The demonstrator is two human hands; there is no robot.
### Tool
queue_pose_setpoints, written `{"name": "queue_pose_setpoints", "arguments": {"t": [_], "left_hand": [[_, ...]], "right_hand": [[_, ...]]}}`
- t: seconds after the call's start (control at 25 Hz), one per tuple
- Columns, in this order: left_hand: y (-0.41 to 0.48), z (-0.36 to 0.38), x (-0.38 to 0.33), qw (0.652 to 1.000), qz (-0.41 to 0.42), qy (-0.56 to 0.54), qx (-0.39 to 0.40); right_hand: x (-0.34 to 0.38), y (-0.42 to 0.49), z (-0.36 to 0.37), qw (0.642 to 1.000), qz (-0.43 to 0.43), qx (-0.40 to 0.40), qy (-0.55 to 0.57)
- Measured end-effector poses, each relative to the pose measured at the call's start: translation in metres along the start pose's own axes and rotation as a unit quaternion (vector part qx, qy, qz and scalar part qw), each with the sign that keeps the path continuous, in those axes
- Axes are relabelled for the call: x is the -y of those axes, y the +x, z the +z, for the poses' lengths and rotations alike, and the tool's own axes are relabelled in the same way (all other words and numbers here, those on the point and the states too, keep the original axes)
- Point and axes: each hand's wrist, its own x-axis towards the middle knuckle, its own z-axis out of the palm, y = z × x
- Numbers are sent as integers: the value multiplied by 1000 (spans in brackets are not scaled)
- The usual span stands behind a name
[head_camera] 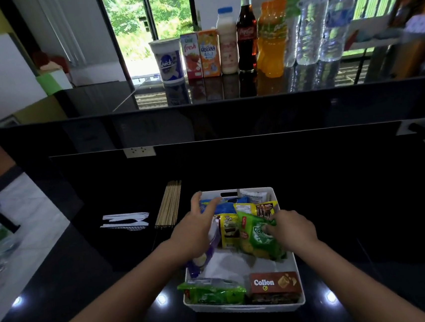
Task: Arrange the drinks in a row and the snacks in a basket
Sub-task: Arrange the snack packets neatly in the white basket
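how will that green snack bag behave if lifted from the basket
The green snack bag looks like crinkled film, so it would probably flex, not stay stiff. Puffed, it is likely light for its size. The right hand pinches it; glossy film may slip.

Black counter [365,198]: basket [246,309], skewers [169,204], plastic cutlery [125,220]

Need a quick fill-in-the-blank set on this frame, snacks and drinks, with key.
1. The bag pinched by the right hand is ____.
2. The Collon box lies in the basket's near ____ corner.
3. Between the milk bottle and the juice bottle stands the ____ bottle.
4. The left hand, holding nothing, is ____.

Missing words: green; right; cola; open.
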Motion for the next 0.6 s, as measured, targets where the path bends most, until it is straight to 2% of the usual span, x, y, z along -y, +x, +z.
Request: {"name": "queue_pose_setpoints", "arguments": {"t": [0.12, 0.24, 0.48, 0.6], "left_hand": [[7, -3, 1, 996, 28, -51, 61], [14, 2, -1, 986, 16, -118, 120], [24, 1, -3, 979, 56, -81, 180], [36, 0, 0, 981, 73, -56, 171]], "right_hand": [[3, 9, 3, 1000, 0, 9, -15], [7, 15, 7, 1000, -6, 7, -20], [10, 18, 8, 999, -35, 28, -14], [10, 26, -3, 999, -22, 29, -27]]}}
